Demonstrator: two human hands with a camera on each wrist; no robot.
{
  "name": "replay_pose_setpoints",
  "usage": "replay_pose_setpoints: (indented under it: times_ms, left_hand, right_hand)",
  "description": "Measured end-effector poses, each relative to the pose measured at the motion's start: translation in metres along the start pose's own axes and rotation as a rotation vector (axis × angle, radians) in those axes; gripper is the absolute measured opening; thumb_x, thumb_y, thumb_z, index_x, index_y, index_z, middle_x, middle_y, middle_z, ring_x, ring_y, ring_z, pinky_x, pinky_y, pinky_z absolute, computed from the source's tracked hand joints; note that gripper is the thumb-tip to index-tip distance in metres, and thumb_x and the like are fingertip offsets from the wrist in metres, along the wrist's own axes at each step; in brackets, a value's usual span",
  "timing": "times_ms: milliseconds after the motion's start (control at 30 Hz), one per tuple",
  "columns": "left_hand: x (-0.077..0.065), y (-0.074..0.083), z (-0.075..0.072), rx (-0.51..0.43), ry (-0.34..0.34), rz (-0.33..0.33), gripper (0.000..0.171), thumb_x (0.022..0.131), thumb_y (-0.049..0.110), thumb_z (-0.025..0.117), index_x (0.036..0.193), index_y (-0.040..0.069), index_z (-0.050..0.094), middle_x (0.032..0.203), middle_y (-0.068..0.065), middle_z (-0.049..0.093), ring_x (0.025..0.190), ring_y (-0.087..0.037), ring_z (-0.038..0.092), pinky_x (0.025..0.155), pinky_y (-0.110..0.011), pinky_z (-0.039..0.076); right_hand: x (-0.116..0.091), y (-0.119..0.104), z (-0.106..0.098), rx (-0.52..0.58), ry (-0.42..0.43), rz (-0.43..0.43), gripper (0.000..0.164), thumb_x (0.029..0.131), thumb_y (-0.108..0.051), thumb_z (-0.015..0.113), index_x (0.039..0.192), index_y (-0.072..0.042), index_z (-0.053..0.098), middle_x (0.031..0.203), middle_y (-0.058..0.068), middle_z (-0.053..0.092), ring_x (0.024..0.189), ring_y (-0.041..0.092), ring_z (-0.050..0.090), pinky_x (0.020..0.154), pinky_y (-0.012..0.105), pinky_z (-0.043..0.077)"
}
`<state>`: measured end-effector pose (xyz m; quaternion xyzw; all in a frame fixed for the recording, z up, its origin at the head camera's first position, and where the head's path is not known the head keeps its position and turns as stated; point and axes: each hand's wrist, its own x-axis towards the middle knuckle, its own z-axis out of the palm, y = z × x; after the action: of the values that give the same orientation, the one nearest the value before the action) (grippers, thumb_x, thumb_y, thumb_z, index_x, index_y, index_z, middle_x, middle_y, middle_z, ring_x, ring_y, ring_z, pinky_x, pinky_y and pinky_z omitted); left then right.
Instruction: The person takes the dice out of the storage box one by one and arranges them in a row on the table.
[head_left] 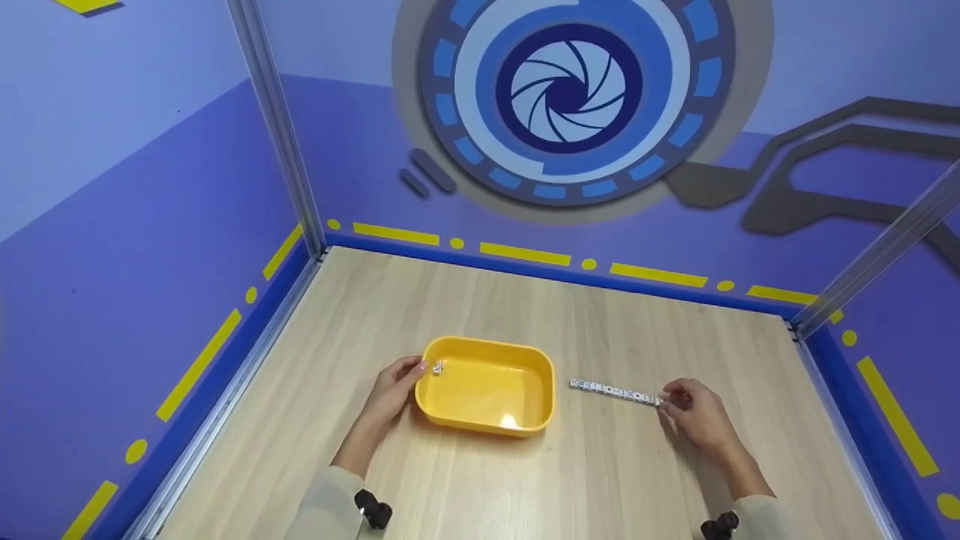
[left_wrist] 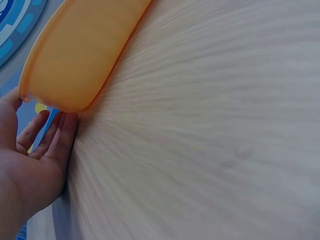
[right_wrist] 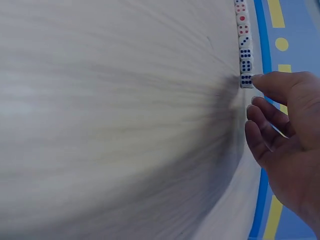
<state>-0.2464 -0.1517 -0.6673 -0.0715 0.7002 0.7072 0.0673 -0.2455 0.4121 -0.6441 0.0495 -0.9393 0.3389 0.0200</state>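
A yellow rectangular tub (head_left: pixel 484 431) with rounded corners stands on the wooden table. My left hand (head_left: pixel 395 386) holds its left end, thumb over the rim and fingers low against the outer wall; the left wrist view shows this hand (left_wrist: pixel 42 150) from below. Inside the tub, near that thumb, lie white dice (head_left: pixel 438 367). To the right of the tub runs a straight row of white dice (head_left: pixel 615 391). At the row's right end my right hand (head_left: pixel 697 414) pinches the last die (right_wrist: pixel 246 80) with thumb and forefinger, its other fingers loosely bent.
The wooden table (head_left: pixel 420 281) is bounded by blue and purple panels at the back (head_left: pixel 337 150) and sides. Metal posts (head_left: pixel 277 127) rise at the back corners. Between tub and dice row lies a narrow strip of bare tabletop.
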Motion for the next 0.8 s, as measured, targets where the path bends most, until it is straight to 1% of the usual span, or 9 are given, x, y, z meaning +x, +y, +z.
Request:
replay_pose_setpoints:
  times_ms: [100, 167, 233, 300, 400, 567, 667, 800]
  left_hand:
    - [-0.001, -0.001, -0.001, -0.002, -0.012, 0.008, 0.054, 0.093, 0.049, 0.065, 0.134, 0.014, 0.058, 0.132, -0.006, 0.059, 0.122, -0.023, 0.056, 0.101, -0.037, 0.048]
    - [-0.002, -0.002, -0.002, -0.001, -0.013, 0.01, 0.053, 0.094, 0.048, 0.065, 0.135, 0.015, 0.058, 0.133, -0.006, 0.059, 0.123, -0.022, 0.056, 0.102, -0.037, 0.047]
    - [-0.003, -0.002, -0.002, 0.006, 0.003, 0.006, 0.051, 0.094, 0.047, 0.064, 0.134, 0.015, 0.059, 0.132, -0.005, 0.06, 0.122, -0.021, 0.056, 0.102, -0.037, 0.047]
    - [-0.004, -0.002, -0.002, 0.007, 0.012, 0.007, 0.05, 0.095, 0.046, 0.064, 0.134, 0.015, 0.059, 0.132, -0.005, 0.06, 0.121, -0.021, 0.056, 0.102, -0.037, 0.047]
    - [-0.004, -0.001, -0.002, 0.009, 0.017, 0.004, 0.05, 0.095, 0.045, 0.064, 0.134, 0.014, 0.059, 0.131, -0.005, 0.06, 0.121, -0.021, 0.056, 0.102, -0.036, 0.047]
    - [-0.001, 0.002, 0.001, 0.013, 0.007, 0.002, 0.051, 0.095, 0.046, 0.064, 0.134, 0.015, 0.059, 0.132, -0.005, 0.059, 0.122, -0.02, 0.056, 0.102, -0.035, 0.047]
    - [0.0, 0.003, 0.003, 0.007, 0.01, -0.005, 0.048, 0.095, 0.045, 0.065, 0.132, 0.016, 0.06, 0.131, -0.004, 0.06, 0.121, -0.02, 0.057, 0.1, -0.035, 0.049]
    - [0.0, 0.003, 0.003, 0.014, 0.017, 0.003, 0.049, 0.095, 0.045, 0.065, 0.133, 0.014, 0.059, 0.131, -0.006, 0.06, 0.121, -0.022, 0.057, 0.1, -0.036, 0.049]
  right_hand:
    - [0.001, -0.009, -0.001, 0.016, 0.057, -0.045, 0.027, 0.09, -0.008, 0.072, 0.115, -0.004, 0.063, 0.101, 0.008, 0.064, 0.092, 0.022, 0.059, 0.072, 0.022, 0.05]
    - [0.004, -0.018, 0.003, 0.041, 0.103, -0.093, 0.024, 0.09, -0.007, 0.072, 0.112, -0.004, 0.065, 0.099, 0.007, 0.064, 0.091, 0.021, 0.06, 0.072, 0.021, 0.05]
    - [0.008, -0.031, 0.011, 0.087, 0.139, -0.148, 0.022, 0.089, -0.005, 0.073, 0.109, -0.004, 0.066, 0.097, 0.005, 0.065, 0.089, 0.021, 0.061, 0.072, 0.021, 0.051]
    - [0.011, -0.047, 0.022, 0.132, 0.147, -0.202, 0.02, 0.088, -0.003, 0.074, 0.107, -0.003, 0.067, 0.095, 0.004, 0.065, 0.088, 0.021, 0.061, 0.071, 0.024, 0.052]
    - [0.013, -0.076, 0.042, 0.167, 0.118, -0.255, 0.019, 0.088, -0.003, 0.074, 0.106, -0.003, 0.068, 0.095, 0.003, 0.066, 0.087, 0.019, 0.062, 0.071, 0.03, 0.054]
    - [0.016, -0.122, 0.07, 0.187, 0.034, -0.286, 0.018, 0.091, -0.01, 0.073, 0.108, -0.007, 0.069, 0.097, -0.001, 0.065, 0.087, 0.014, 0.062, 0.074, 0.038, 0.056]
    - [0.023, -0.144, 0.082, 0.236, -0.007, -0.316, 0.019, 0.092, -0.013, 0.072, 0.109, -0.007, 0.068, 0.097, -0.002, 0.065, 0.086, 0.014, 0.061, 0.074, 0.039, 0.057]
    - [0.035, -0.167, 0.095, 0.31, -0.029, -0.345, 0.017, 0.093, -0.015, 0.071, 0.11, -0.013, 0.068, 0.099, -0.001, 0.065, 0.088, 0.015, 0.061, 0.074, 0.036, 0.057]
